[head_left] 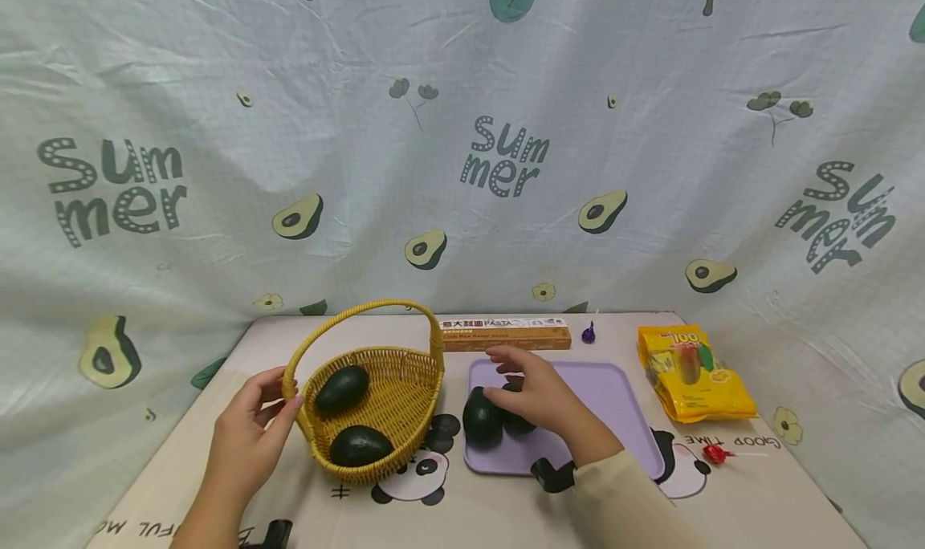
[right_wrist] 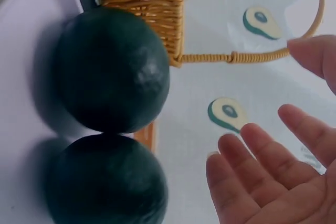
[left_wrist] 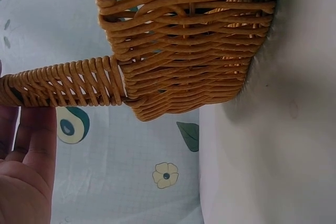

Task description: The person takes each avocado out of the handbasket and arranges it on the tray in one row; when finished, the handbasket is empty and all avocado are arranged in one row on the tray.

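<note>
A yellow wicker basket (head_left: 393, 392) stands left of centre, with two dark green avocados, one at the back (head_left: 343, 390) and one in front (head_left: 360, 446). My left hand (head_left: 249, 433) grips the left side of its handle (head_left: 390, 302), with fingers behind it and thumb in front. On a lilac tray (head_left: 607, 404), two more avocados lie side by side: a left one (head_left: 482, 419) and a right one (head_left: 519, 425), partly hidden by my right hand (head_left: 538, 392). That hand hovers over them, fingers spread; the right wrist view shows a gap between the fingers and both avocados (right_wrist: 113, 69).
A long pasta box (head_left: 506, 336) lies along the back edge, with a purple-wrapped lollipop (head_left: 588, 334) beside it. Over on the right are a yellow candy bag (head_left: 694, 372) and a red lollipop (head_left: 715, 453). A printed curtain (head_left: 462, 67) hangs behind the table.
</note>
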Demonstrator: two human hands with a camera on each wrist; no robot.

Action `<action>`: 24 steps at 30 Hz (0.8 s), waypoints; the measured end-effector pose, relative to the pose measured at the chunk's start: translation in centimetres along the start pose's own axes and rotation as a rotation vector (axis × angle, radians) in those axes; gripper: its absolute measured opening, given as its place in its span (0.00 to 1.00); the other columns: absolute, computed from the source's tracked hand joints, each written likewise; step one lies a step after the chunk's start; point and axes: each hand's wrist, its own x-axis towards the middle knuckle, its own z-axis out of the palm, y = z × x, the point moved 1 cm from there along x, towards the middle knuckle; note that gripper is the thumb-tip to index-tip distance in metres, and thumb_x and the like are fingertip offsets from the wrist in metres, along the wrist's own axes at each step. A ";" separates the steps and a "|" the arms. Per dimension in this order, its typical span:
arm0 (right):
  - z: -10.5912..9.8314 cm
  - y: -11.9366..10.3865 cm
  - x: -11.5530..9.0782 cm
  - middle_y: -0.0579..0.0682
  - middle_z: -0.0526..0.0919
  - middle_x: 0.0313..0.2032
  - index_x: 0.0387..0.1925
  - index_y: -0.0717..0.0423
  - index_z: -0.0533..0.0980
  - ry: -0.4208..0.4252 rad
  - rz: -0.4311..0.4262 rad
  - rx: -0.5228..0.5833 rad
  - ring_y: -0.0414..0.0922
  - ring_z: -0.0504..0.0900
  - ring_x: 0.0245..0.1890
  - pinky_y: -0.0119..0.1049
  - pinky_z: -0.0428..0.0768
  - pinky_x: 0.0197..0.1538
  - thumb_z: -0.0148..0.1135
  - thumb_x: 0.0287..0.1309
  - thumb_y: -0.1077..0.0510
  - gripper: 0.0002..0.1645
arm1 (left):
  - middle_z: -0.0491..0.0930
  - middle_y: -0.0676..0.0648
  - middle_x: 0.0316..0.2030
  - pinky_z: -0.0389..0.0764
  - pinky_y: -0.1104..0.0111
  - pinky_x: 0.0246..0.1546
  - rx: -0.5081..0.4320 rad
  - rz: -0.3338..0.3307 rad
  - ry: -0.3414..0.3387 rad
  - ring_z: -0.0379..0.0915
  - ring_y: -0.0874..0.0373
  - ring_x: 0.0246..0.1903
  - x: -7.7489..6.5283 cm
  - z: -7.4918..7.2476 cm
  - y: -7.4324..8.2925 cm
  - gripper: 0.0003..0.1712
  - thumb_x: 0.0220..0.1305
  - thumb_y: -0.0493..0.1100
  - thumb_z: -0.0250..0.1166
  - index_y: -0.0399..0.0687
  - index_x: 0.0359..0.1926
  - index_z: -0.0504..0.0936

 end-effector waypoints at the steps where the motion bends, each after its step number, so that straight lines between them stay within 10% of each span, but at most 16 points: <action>1: 0.1 -0.1 0.1 0.54 0.79 0.63 0.66 0.49 0.74 -0.015 -0.007 0.006 0.58 0.80 0.61 0.56 0.79 0.67 0.75 0.59 0.54 0.34 | 0.81 0.43 0.46 0.76 0.91 0.47 0.000 -0.004 0.001 0.72 0.81 0.46 0.0 0.0 0.0 0.27 0.61 0.25 0.70 0.36 0.61 0.76; 24: 1.9 -4.6 2.9 0.52 0.75 0.68 0.72 0.47 0.68 -0.238 -0.107 -0.097 0.51 0.80 0.61 0.52 0.80 0.67 0.74 0.58 0.48 0.43 | 0.82 0.43 0.45 0.77 0.91 0.46 0.001 -0.043 0.009 0.73 0.80 0.45 -0.1 0.0 0.1 0.25 0.63 0.27 0.70 0.37 0.60 0.77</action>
